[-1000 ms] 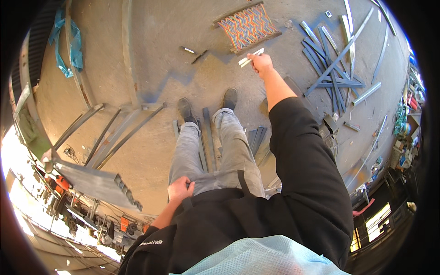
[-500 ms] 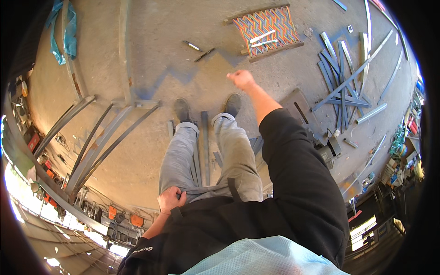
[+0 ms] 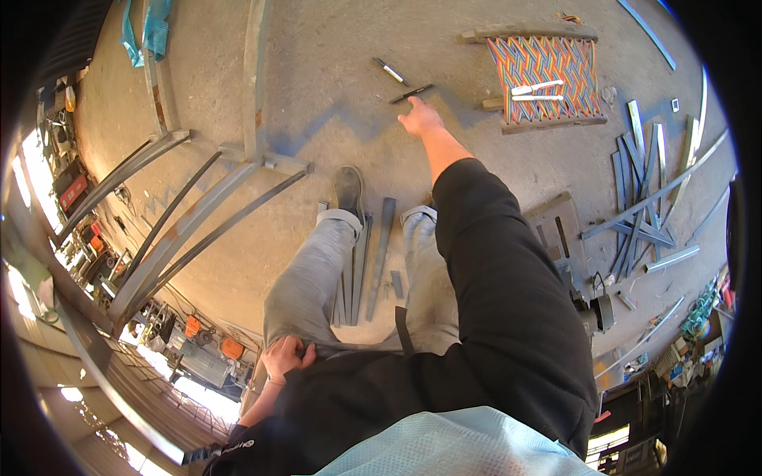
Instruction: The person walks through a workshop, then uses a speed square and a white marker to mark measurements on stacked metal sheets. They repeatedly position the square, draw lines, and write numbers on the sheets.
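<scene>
My right hand (image 3: 423,117) reaches down toward the floor, its index finger stretched out and the thumb apart. The fingertip lies close to a black pen (image 3: 421,90); whether it touches cannot be made out. Just beyond lies a black-and-white marker (image 3: 390,71). My left hand (image 3: 284,358) is closed at my upper thigh, its curled fingers gripping the grey trousers (image 3: 305,274) below the black jacket's hem. To the right, two white pen-like sticks (image 3: 538,88) lie on a low stool (image 3: 583,71) with a multicoloured woven seat.
Metal bars (image 3: 381,258) lie between my legs. A steel frame (image 3: 171,238) stands on the left, with blue plastic (image 3: 156,28) at its far end. A heap of metal strips (image 3: 643,198) is on the right, near a machine with a slotted plate (image 3: 559,230).
My right hand has moved forward to beside the black pen, and its index finger points out more. The view has shifted, so the floor things sit farther right. My left hand stays at the thigh.
</scene>
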`<move>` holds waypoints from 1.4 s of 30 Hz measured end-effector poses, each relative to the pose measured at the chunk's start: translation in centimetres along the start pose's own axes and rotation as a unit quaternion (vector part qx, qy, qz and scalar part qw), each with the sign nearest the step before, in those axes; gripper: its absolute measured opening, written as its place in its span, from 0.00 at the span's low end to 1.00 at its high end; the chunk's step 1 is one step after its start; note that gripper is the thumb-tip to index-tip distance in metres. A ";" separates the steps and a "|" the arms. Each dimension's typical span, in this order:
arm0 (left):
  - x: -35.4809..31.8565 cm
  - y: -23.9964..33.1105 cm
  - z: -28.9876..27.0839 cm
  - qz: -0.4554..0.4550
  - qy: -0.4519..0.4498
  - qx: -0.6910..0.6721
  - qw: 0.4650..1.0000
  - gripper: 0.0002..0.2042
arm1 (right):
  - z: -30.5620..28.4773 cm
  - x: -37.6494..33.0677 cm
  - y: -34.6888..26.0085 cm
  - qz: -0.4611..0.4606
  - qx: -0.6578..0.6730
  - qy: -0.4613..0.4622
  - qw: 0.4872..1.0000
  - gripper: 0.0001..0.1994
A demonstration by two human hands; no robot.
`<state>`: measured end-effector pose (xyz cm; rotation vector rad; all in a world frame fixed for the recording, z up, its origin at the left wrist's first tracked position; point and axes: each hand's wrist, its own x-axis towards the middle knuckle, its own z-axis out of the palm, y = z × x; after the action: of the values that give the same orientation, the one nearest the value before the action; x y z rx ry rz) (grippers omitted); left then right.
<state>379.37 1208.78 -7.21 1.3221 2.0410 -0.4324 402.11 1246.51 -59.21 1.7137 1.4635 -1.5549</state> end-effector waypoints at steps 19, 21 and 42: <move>0.9 -0.2 -0.7 0.039 -0.004 0.004 0.999 0.19 | 1.7 -3.2 4.5 -0.059 0.144 0.159 0.975 0.22; 0.8 -0.4 -0.4 0.043 -0.016 0.008 0.999 0.19 | 1.9 -6.0 5.7 -0.036 0.344 0.157 0.925 0.19; -2.1 2.2 -1.9 0.069 -0.163 0.007 0.984 0.20 | -7.4 -52.4 10.3 0.022 0.371 -0.018 0.928 0.11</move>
<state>381.22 1209.41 -4.29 1.2974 1.6700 -0.5601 423.30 1226.82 -13.67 2.0522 0.8335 -2.2825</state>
